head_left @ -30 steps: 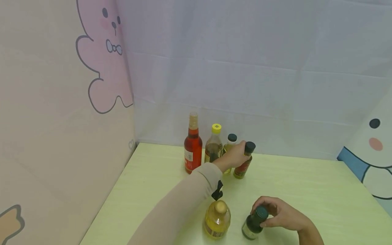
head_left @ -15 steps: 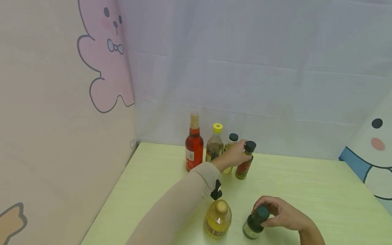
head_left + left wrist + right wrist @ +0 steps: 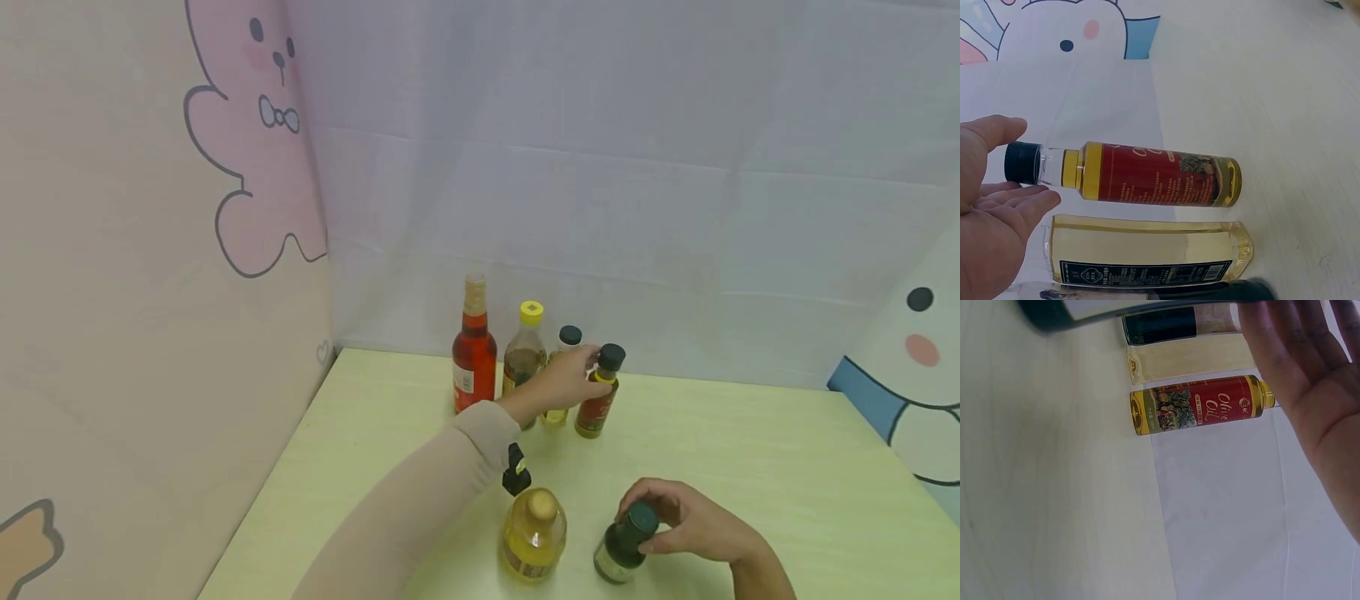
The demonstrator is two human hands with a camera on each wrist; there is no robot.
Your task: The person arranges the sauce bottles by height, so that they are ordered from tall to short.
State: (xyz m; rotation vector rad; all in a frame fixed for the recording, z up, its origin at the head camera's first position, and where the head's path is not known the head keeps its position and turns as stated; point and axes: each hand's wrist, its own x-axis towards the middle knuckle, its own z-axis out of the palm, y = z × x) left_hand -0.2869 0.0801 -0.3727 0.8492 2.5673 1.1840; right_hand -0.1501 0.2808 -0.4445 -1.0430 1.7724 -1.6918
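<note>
Near the back wall stands an olive oil bottle (image 3: 597, 407) with a red label and black cap. My left hand (image 3: 561, 379) is at its neck, fingers and thumb spread to either side; in the left wrist view a gap shows between the thumb (image 3: 1007, 130) and the cap (image 3: 1022, 164). Closer to me, my right hand (image 3: 693, 525) holds a dark green bottle (image 3: 618, 554) near its green cap, thumb on one side and fingers on the other. The bottle leans a little in the head view. At the top of the right wrist view, only part of this bottle (image 3: 1054, 314) shows.
Left of the olive oil, in a row, are a pale oil bottle (image 3: 557, 415), a yellow-capped bottle (image 3: 523, 360) and a tall red bottle (image 3: 474, 367). A round yellow oil bottle (image 3: 534, 537) stands in front, beside my left sleeve (image 3: 420, 500). Fabric walls border the table (image 3: 750, 450).
My left hand has loosened from the olive oil bottle's neck and shifted slightly left, while the bottle stays standing. My right hand and the green bottle look unchanged.
</note>
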